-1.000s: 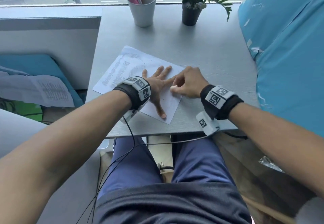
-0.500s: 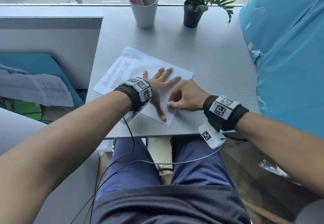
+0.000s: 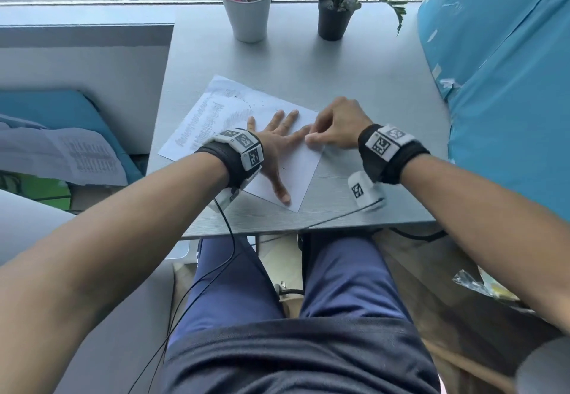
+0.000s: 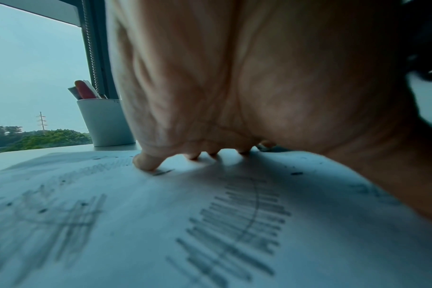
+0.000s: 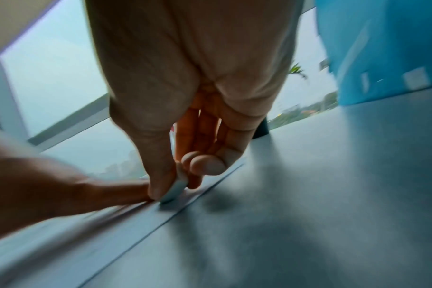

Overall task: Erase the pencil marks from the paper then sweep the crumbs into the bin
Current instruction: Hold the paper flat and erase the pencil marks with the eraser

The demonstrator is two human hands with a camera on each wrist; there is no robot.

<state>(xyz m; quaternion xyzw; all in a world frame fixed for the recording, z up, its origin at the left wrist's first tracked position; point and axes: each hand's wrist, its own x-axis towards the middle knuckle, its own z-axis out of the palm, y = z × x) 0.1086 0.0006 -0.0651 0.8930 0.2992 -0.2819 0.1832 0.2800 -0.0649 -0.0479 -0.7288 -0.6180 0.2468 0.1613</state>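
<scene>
Paper (image 3: 237, 134) lies at an angle on the grey surface (image 3: 364, 79), its near corner pointing toward the front edge. I note pencil marks (image 4: 237, 220) in hatched bands across the sheet, and dark crumbs (image 4: 296, 173) scattered on it. My left hand (image 3: 277, 144) is spread flat on the sheet, fingers straight, fingertips (image 4: 146, 163) pressing down; it grasps nothing. My right hand (image 3: 336, 125) sits at the sheet's right edge, just beside the left hand's outstretched finger. It pinches a small pale eraser (image 5: 174, 192) between thumb and forefinger, the remaining fingers curled under. The eraser's lower end touches the sheet close to its edge. The right wrist view is blurred, so I cannot tell the eraser's exact shape. At the far side of the surface stand a white cup (image 3: 248, 11) holding pens and a potted plant (image 3: 334, 14), well apart from the sheet. No bin appears in any view.
</scene>
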